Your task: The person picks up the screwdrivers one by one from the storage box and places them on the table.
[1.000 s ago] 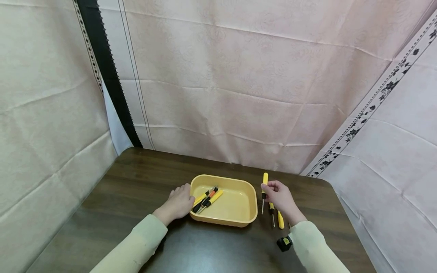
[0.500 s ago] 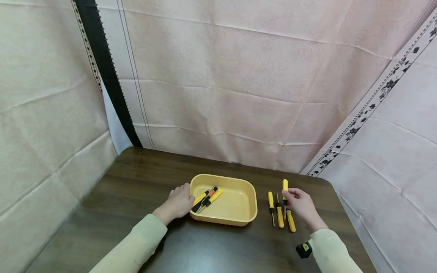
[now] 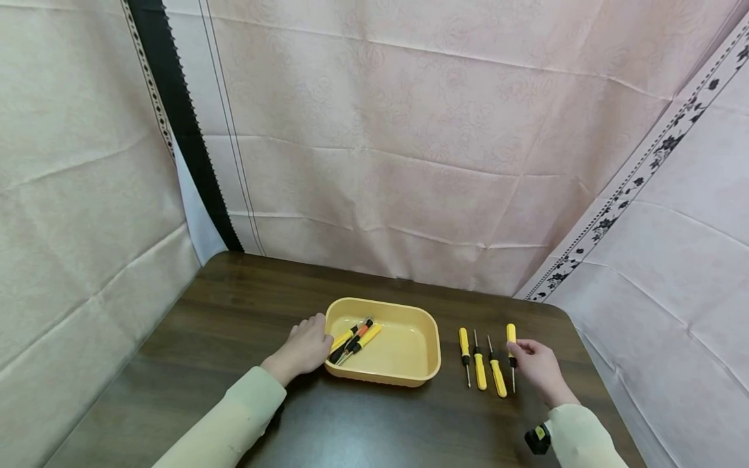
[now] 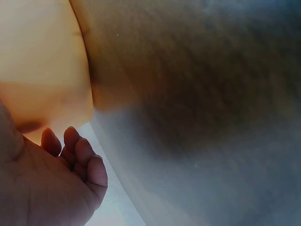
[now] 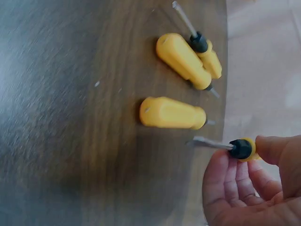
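My right hand (image 3: pixel 539 369) pinches a yellow-and-black screwdriver (image 3: pixel 512 333) by its handle, blade toward me, at the right end of a row of three similar screwdrivers (image 3: pixel 497 377). In the right wrist view, thumb and fingers grip the handle; the blade (image 5: pixel 211 142) appears just off the tabletop, though contact is hard to judge. At the left end of a yellow plastic tray (image 3: pixel 434 338), my left hand (image 3: pixel 301 348) holds the rim. The left wrist view has its bent fingers (image 4: pixel 84 155) against the tray's outer wall, the thumb hidden.
Inside the tray's left part lie several tools, among them a yellow-handled screwdriver (image 3: pixel 370 335) and an orange-and-black one (image 3: pixel 363 330). A small black device (image 3: pixel 538 439) sits at my right wrist. Patterned cloth (image 3: pixel 374 162) hangs behind the dark wooden table (image 3: pixel 281 279).
My right hand has carried its screwdriver rightward and toward me, past the others and down near the tabletop. The left hand and tray have stayed put.
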Motion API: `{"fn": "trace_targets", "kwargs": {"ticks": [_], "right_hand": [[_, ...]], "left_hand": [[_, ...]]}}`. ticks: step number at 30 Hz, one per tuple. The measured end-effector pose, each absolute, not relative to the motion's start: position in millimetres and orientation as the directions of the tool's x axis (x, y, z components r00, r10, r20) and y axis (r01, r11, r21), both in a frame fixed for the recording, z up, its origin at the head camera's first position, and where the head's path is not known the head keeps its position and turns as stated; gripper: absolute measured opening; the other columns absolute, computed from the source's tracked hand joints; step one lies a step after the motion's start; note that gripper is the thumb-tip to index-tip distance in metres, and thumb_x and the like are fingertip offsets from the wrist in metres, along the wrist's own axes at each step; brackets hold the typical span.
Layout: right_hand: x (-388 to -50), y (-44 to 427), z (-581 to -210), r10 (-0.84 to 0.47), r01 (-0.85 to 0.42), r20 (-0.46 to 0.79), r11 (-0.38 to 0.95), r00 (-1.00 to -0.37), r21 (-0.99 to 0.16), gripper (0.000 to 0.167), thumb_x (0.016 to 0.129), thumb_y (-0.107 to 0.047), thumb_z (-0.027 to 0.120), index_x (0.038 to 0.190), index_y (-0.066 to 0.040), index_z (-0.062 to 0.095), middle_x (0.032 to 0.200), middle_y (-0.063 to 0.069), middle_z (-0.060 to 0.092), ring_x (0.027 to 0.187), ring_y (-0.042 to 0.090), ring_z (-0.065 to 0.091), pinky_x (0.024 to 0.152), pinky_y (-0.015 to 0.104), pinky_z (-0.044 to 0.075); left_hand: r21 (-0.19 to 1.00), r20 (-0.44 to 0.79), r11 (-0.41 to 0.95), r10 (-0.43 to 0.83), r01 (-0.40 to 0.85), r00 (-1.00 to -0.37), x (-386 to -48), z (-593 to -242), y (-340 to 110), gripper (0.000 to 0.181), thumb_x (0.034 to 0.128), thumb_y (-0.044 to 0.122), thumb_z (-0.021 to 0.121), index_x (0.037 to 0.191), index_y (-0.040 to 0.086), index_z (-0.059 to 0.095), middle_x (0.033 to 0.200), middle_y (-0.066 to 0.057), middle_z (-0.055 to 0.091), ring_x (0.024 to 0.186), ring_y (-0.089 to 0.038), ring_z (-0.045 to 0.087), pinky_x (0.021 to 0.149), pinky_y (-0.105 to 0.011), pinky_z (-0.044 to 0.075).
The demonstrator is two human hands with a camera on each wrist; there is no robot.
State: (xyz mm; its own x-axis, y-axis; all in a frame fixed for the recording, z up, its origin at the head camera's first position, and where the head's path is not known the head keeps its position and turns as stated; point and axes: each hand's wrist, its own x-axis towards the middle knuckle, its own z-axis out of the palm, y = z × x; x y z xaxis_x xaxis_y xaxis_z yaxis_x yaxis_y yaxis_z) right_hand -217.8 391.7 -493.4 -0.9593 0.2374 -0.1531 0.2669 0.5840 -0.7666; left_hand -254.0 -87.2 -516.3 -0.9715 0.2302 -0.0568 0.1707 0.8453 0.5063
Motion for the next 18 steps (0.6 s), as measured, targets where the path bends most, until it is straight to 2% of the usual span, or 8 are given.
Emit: {"fn": "trace_targets", "kwargs": {"ticks": [7, 15, 18], "right_hand": [[-217.8, 399.4, -507.5, 0.232, 0.307, -0.204, 0.633, -0.951, -0.711, 0.043, 0.098, -0.029, 0.056, 0.119, 0.009, 0.059, 0.112, 0.022, 0.060, 0.078, 0.020, 0.062, 0.066, 0.035, 0.053], [-221.7, 402.6, -515.3, 0.253, 0.342, -0.230, 0.669, -0.940, -0.660, 0.038, 0.096, -0.029, 0.058, 0.106, 0.007, 0.063, 0.100, 0.018, 0.062, 0.071, 0.020, 0.060, 0.063, 0.034, 0.051], [-223.6, 400.8, -513.9, 0.261, 0.344, -0.224, 0.703, -0.939, -0.623, 0.035, 0.096, -0.030, 0.059, 0.101, 0.005, 0.064, 0.091, 0.014, 0.062, 0.068, 0.019, 0.058, 0.060, 0.033, 0.047]], "left_hand": [[0.517, -0.053, 0.839, 0.232, 0.172, -0.971, -253.5, -517.4, -87.5, 0.027, 0.0970, 0.024, 0.044, 0.113, 0.002, 0.048, 0.089, -0.003, 0.047, 0.082, -0.023, 0.043, 0.075, -0.041, 0.032], [0.532, -0.050, 0.829, 0.235, 0.173, -0.971, -252.4, -517.2, -87.5, 0.023, 0.0966, 0.023, 0.044, 0.109, 0.003, 0.048, 0.088, -0.003, 0.047, 0.081, -0.023, 0.043, 0.075, -0.041, 0.032], [0.538, -0.055, 0.827, 0.228, 0.164, -0.972, -252.4, -515.8, -87.4, 0.023, 0.0969, 0.023, 0.045, 0.109, 0.004, 0.048, 0.087, -0.003, 0.047, 0.081, -0.023, 0.043, 0.076, -0.041, 0.032]]}}
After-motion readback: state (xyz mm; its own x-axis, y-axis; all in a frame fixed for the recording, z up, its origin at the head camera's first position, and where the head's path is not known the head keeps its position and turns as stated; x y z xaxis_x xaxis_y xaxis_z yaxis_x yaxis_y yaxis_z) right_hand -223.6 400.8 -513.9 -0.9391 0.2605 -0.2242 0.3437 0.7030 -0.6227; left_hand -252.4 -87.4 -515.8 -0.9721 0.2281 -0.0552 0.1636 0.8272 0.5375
